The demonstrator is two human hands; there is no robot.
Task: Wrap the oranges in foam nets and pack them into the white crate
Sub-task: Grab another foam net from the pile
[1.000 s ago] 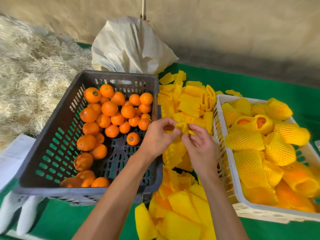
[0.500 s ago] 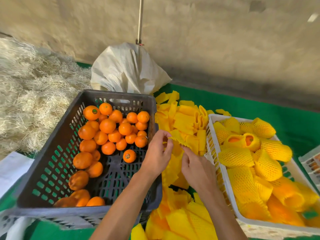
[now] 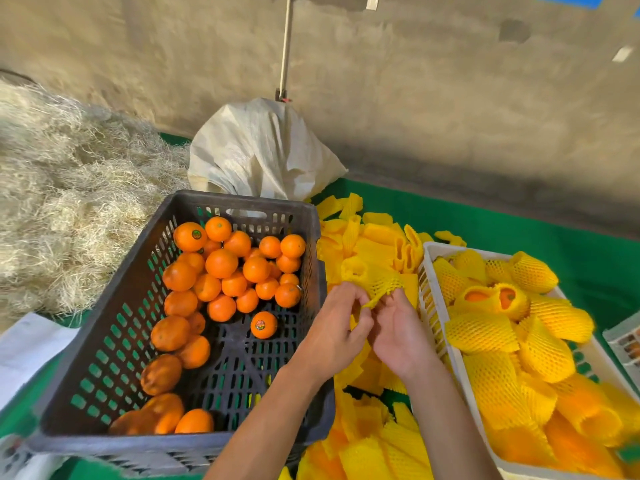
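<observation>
Head view: both hands are held together over the gap between the two crates. One yellow foam net [image 3: 375,284] is pinched at its lower edge by the curled fingers of the left hand [image 3: 334,332] and of the right hand [image 3: 398,332]; its far end is raised and stands open like a tube. No orange is held in either hand.

Loose oranges [image 3: 221,263] are heaped in the dark grey crate [image 3: 114,327] on the left, mostly toward its far end, with a single stickered orange [image 3: 264,324] lying apart on the crate floor. A pile of flat yellow nets [image 3: 372,237] is spread on the green cloth [image 3: 519,223] between the crates and runs on below the forearms. The white crate [image 3: 434,251] on the right is seen to be filled with net-wrapped oranges [image 3: 481,332], two of them showing orange skin at the open end.

A white woven sack [image 3: 263,150] stands behind the grey crate, and straw [image 3: 65,181] is piled to the left.
</observation>
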